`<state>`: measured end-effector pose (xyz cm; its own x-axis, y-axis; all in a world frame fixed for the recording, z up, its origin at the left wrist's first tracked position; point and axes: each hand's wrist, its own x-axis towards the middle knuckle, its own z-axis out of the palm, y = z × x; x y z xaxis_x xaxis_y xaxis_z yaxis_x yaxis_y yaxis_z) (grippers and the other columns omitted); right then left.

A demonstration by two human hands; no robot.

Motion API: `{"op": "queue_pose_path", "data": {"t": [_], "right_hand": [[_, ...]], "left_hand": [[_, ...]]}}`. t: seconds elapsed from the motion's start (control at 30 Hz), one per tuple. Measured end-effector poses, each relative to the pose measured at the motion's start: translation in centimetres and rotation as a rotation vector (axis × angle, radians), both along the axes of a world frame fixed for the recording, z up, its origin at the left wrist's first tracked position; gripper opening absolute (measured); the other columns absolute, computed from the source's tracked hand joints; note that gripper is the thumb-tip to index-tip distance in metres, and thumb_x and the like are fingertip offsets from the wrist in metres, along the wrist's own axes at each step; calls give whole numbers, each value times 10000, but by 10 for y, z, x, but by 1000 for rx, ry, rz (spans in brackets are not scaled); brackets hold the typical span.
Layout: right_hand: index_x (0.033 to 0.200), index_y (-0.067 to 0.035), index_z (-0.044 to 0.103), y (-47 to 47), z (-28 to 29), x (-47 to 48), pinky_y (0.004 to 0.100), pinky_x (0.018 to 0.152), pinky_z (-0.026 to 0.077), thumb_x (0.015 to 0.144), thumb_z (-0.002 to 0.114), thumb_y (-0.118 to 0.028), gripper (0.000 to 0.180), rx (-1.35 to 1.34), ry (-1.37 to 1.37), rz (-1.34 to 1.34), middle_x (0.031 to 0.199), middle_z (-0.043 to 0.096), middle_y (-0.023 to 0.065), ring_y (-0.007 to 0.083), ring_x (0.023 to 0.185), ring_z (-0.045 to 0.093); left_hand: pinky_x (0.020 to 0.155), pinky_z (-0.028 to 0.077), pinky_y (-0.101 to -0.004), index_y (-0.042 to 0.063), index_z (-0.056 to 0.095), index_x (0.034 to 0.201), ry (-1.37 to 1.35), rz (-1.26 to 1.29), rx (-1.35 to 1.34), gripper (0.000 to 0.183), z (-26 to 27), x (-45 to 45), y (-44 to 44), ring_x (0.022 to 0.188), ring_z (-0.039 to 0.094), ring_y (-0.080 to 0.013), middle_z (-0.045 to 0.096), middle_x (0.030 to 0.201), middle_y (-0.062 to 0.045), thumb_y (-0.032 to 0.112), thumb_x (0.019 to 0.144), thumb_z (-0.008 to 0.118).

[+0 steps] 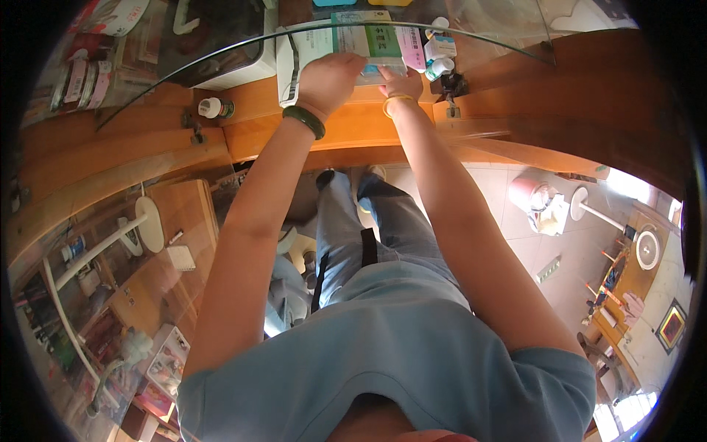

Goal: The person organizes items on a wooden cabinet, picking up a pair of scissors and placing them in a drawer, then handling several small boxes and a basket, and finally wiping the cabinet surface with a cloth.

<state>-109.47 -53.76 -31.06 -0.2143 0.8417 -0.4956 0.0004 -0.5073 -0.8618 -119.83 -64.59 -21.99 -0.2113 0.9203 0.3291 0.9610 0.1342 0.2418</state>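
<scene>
My left hand (330, 80), with a dark green bangle at the wrist, is at the left end of a small clear plastic container (371, 79). Something blue shows through the container. My right hand (403, 84), wearing a yellow bracelet, grips its right end, fingers over the top. The left fingertips are partly hidden. Just beyond lie flat medicine boxes, among them a green and white box (381, 41) and a pink box (410, 47). Small white bottles (440, 68) and a white carton (440, 48) are to the right of these.
A curved glass edge (353, 24) spans the space above the boxes. Left of my hands are a white-framed dark device (268, 61) and a pill bottle (215, 108). An orange wooden cabinet front (331, 130) runs below my hands. A pink bin (527, 193) stands on the tiled floor.
</scene>
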Motion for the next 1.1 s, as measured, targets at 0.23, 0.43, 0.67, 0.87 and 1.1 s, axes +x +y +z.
{"op": "queue_pose_path", "data": {"t": [0.23,0.43,0.67,0.87,1.1], "right_hand": [[911,-43,557,13,-63,0,255,418,426,814,621,-90,125,-371,5,-80,733,608,84,154,551,573],[874,-94,564,-2,-53,46,255,603,541,768,649,-36,147,-614,606,61,738,629,43,141,705,630],[996,-84,555,-7,-46,88,304,620,528,747,563,1,263,-653,587,-38,853,636,96,216,746,624],[973,-81,589,-30,-49,92,311,651,523,757,571,-24,224,-716,473,-79,845,638,95,217,747,615],[1012,-61,575,-58,-49,103,304,638,523,751,578,-26,263,-738,386,-18,864,621,105,220,740,607]], "left_hand": [[784,509,-319,118,599,950,33,-28,-53,191,-54,19,-10,1019,570,-219,596,1077,-45,98,776,523],[966,399,-393,109,569,1066,-118,59,-24,319,-70,26,-22,1217,423,-263,487,1250,-76,139,749,592],[1026,305,-442,60,347,1325,-517,779,138,731,-77,10,-72,1236,325,-404,295,1348,-241,253,721,710],[948,409,-374,-21,327,1308,-865,950,117,655,-101,-6,-57,1123,478,-333,387,1274,-223,169,772,654],[717,395,-275,61,528,912,-1981,1143,811,134,-112,-34,-64,774,488,-150,520,845,-47,3,799,571]]}}
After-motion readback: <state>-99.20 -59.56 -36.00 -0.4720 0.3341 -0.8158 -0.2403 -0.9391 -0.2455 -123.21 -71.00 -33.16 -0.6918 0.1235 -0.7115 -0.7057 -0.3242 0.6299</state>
